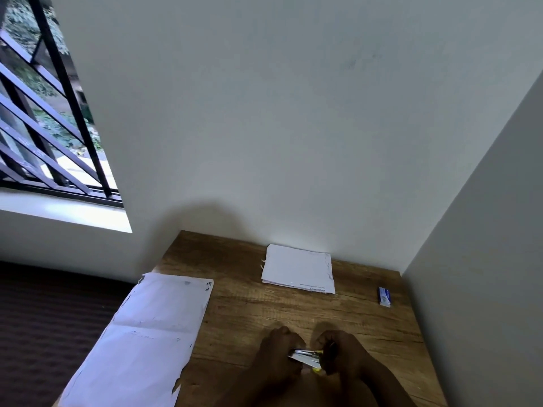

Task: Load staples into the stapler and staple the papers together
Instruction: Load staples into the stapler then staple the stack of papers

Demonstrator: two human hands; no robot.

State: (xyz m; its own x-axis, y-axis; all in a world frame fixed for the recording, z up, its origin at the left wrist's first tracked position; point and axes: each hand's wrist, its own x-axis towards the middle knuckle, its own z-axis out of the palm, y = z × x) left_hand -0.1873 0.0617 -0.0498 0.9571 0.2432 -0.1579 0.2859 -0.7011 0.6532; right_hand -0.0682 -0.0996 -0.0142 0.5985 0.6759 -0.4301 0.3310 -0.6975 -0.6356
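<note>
A silver stapler point(305, 358) with yellow parts is held low over the wooden table point(249, 312), near its front edge. My left hand point(279, 356) grips its left end and my right hand point(340, 352) closes on its right, yellow end. My fingers cover most of the stapler. A small stack of white papers point(298, 268) lies flat at the back of the table against the wall. A blue and white staple box point(384, 295) rests at the right, close to the side wall.
A large creased white sheet point(147, 333) lies along the table's left edge and overhangs it. Walls close the table at the back and the right. A barred window point(44, 113) is at upper left. Dark floor lies to the left.
</note>
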